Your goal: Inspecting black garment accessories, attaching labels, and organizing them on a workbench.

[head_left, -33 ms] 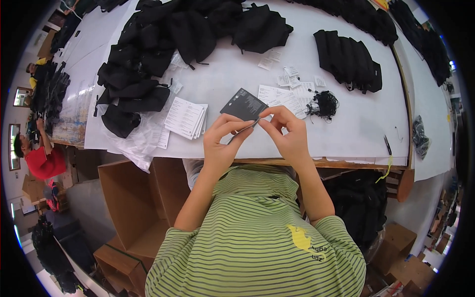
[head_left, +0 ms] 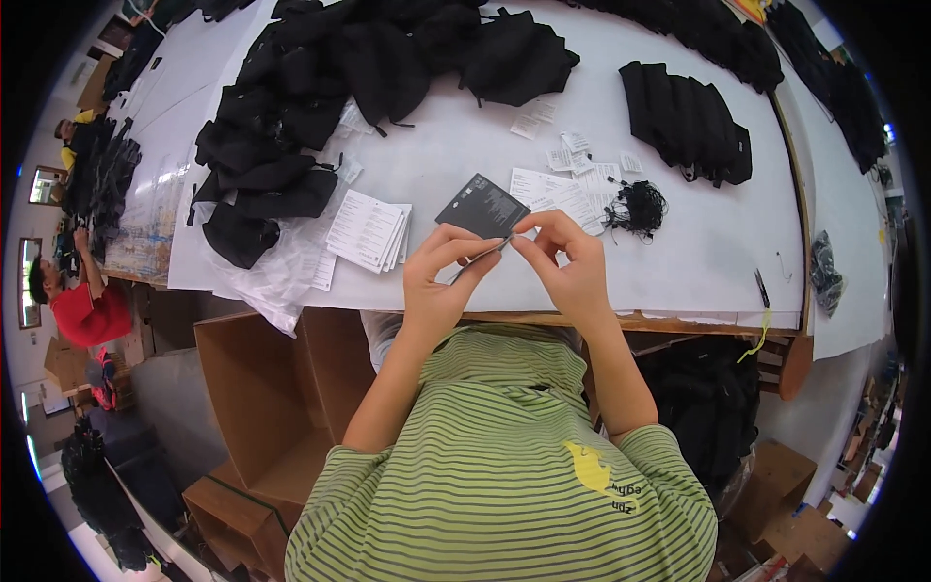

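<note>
The left hand (head_left: 448,270) has its thumb and fingers clamped on a thin dark card (head_left: 475,258), which is tipped up so mostly its edge shows. The right hand (head_left: 567,260) pinches the card's far end with its thumb and finger. The card is above the front part of the desk (head_left: 679,276), which has a smooth white top. Just past the fingers lies a flat black card (head_left: 482,206) with square corners. To the left is a neat stack of white papers (head_left: 364,230) by a crinkly, see-through plastic bag (head_left: 267,291). Soft black cloth bags (head_left: 281,189) make a lumpy heap behind. On the right sits a tangled clump of thin black strings (head_left: 635,208).
</note>
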The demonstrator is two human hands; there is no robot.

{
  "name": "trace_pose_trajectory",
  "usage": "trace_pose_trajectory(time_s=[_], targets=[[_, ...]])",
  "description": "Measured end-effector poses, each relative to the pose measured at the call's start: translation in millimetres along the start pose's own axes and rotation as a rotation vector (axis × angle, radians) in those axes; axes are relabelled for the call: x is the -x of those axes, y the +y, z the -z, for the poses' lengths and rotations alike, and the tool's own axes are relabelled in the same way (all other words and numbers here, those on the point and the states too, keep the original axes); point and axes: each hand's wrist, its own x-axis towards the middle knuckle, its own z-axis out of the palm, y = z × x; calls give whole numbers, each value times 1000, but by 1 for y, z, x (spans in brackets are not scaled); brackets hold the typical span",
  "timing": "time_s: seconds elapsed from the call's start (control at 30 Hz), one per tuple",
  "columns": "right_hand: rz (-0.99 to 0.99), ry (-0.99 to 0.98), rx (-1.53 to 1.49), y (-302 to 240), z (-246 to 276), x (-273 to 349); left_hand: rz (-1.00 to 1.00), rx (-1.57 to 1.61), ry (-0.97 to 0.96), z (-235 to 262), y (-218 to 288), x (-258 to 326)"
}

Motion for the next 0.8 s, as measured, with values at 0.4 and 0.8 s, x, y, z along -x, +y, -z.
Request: trace_pose_trajectory(time_s=[0.4, 0.8], targets=[[-22, -237, 17, 2, 9, 6, 491, 345, -352, 13, -6, 3], [-329, -540, -211, 0, 7, 3, 369, 249, -190, 15, -2, 2]])
